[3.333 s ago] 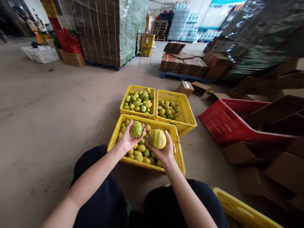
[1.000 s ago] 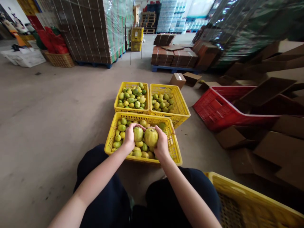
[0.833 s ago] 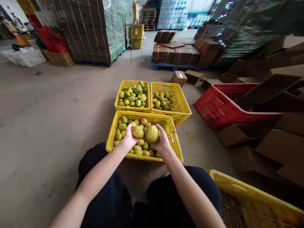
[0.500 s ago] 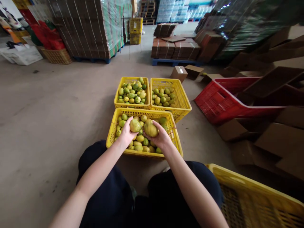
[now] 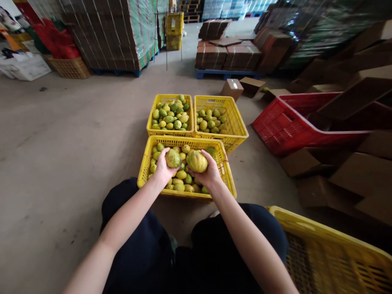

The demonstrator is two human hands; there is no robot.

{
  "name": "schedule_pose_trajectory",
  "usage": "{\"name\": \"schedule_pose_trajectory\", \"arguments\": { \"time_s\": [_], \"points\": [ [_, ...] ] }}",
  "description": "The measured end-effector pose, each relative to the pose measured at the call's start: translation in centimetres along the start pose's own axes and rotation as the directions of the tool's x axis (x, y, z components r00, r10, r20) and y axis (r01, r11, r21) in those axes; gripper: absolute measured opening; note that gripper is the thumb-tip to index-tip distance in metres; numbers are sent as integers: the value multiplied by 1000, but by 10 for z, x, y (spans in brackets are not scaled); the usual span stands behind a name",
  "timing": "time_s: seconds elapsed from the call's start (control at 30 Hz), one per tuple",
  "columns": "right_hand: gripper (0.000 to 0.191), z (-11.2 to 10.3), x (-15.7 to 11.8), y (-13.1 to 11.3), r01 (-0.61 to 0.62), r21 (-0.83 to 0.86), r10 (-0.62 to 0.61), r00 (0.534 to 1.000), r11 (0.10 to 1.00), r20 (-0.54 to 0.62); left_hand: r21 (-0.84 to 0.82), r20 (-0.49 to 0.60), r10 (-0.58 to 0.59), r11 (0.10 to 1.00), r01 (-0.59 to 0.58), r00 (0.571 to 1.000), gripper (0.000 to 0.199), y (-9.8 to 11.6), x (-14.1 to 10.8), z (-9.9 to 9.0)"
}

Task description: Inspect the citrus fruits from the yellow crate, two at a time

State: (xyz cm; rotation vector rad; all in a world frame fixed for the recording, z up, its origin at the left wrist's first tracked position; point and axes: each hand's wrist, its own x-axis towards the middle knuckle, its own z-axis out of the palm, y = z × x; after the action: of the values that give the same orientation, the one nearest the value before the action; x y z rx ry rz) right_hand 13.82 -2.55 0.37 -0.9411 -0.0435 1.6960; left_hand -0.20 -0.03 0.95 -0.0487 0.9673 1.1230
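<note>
Above the near yellow crate (image 5: 186, 195), my left hand (image 5: 163, 168) is wrapped round a green-yellow fruit (image 5: 173, 158). My right hand (image 5: 210, 169) grips a larger, ribbed yellow-green fruit (image 5: 197, 161), its far fingers hidden beneath it. The two held fruits are side by side with a small gap. Below them, several green and yellow fruits (image 5: 181, 174) lie in the near crate. Behind it stand a back left crate (image 5: 154, 133) heaped with similar fruit and a back right crate (image 5: 239, 118) with fruit mostly at its left side.
At the right is a red crate (image 5: 275, 126) among cardboard boxes (image 5: 361, 175). Another yellow crate (image 5: 324, 237) stands by my right knee. Farther back are a small box (image 5: 232, 89), flattened cardboard on a blue pallet (image 5: 226, 74) and a wrapped stack (image 5: 101, 36).
The fruit in my right hand has turned, showing its ribbed side, and moved slightly right and up. My left hand has shifted slightly left with its fruit. The whole view has tilted slightly down.
</note>
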Motion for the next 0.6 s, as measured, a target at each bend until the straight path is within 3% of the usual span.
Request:
{"name": "schedule_pose_trajectory", "arguments": {
  "time_s": [0.17, 0.27, 0.6],
  "points": [
    [28, -2, 3, 1, -128, -107, 126, 992, 986, -20, -73, 72, -102, 992, 107, 992, 15, 1, -2, 2],
    [29, -2, 3, 2, -158, -149, 156, 987, 976, -29, -103, 113, -138, 983, 150, 984, 22, 0, -4, 1],
    [25, -6, 10, 0, -92, -77, 93, 996, 993, 7, -117, 35, 6, 993, -1, 999, 15, 2, -1, 1]
  ]
}}
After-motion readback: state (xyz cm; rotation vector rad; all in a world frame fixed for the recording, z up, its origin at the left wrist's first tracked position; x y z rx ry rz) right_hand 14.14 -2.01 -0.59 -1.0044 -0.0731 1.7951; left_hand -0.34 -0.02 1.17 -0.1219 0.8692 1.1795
